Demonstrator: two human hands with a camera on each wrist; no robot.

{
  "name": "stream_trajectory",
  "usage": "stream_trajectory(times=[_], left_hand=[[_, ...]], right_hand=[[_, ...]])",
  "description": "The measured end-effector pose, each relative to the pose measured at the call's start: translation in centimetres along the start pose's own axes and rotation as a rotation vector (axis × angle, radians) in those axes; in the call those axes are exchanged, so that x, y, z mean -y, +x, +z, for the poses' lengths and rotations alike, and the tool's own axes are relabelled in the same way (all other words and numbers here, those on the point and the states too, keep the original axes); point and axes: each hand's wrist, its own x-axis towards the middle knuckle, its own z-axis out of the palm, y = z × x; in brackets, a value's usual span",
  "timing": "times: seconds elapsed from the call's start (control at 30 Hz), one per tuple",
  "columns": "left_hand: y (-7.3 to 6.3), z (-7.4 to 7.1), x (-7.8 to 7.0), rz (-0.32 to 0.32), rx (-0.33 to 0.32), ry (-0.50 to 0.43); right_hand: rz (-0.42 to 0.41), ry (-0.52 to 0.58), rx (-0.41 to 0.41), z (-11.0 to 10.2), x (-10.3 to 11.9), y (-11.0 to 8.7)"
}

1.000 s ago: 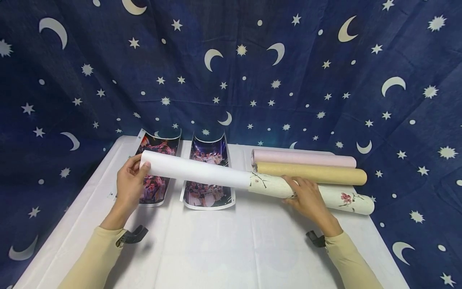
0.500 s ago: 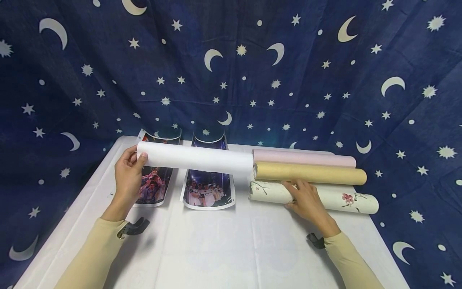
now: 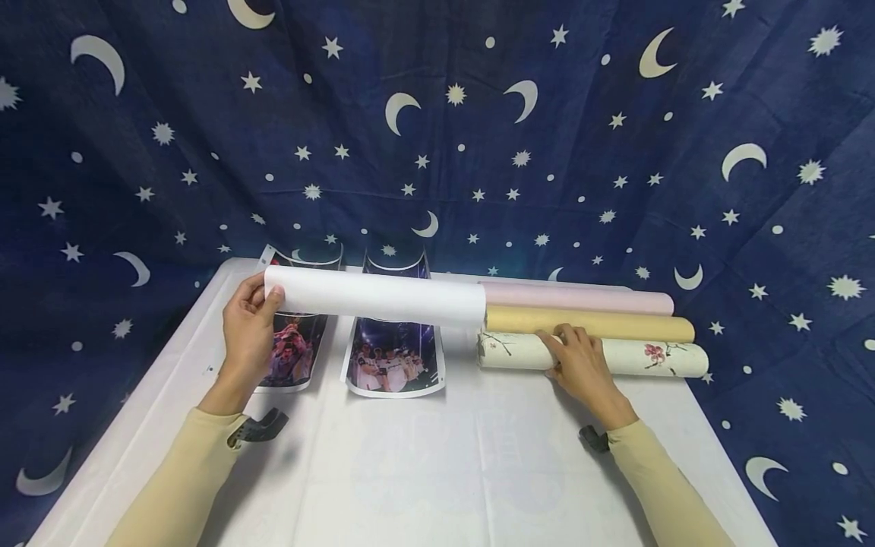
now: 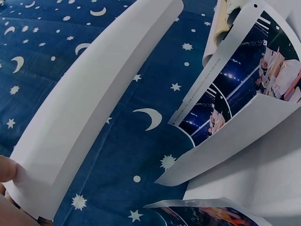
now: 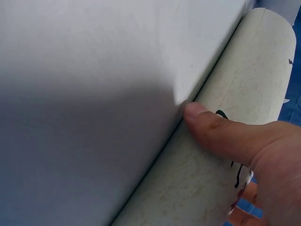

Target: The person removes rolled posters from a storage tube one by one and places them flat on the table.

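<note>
My left hand pinches the left end of a white paper roll, thumb on the near side. The roll is held level above two curled printed posters, and in the left wrist view the white paper roll slants up away from the thumb. Its right end meets the left ends of a pink roll and a yellow roll in the head view. My right hand grips a flower-patterned wallpaper roll along the near side of the yellow one. The thumb presses its near side.
One curled poster lies at the left and another curled poster beside it, both printed with people. The white-covered table extends toward me. A dark blue curtain with moons and stars hangs behind it.
The white paper roll has come apart from the flower-patterned roll's left end and risen slightly. My right hand has moved the wallpaper roll down, then back against the yellow one.
</note>
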Motion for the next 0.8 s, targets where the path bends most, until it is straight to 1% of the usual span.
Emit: stream_trajectory(times=[0.17, 0.37, 0.53, 0.7, 0.8], left_hand=[[-0.1, 0.1, 0.1, 0.003, 0.001, 0.005], [-0.1, 0.2, 0.4, 0.009, 0.019, 0.022], [-0.2, 0.4, 0.5, 0.013, 0.03, 0.018], [-0.3, 0.8, 0.7, 0.022, 0.046, 0.056], [-0.4, 1.0, 0.8, 0.014, 0.046, 0.087]], right_hand=[[-0.005, 0.001, 0.004, 0.1, -0.6, 1.0], [-0.002, 0.005, 0.013, 0.6, -1.3, 2.2], [0.005, 0.012, 0.02, 0.9, -1.8, 3.2], [0.014, 0.019, 0.02, 1.1, -2.2, 4.1], [0.024, 0.035, 0.02, 1.2, -2.4, 4.4]])
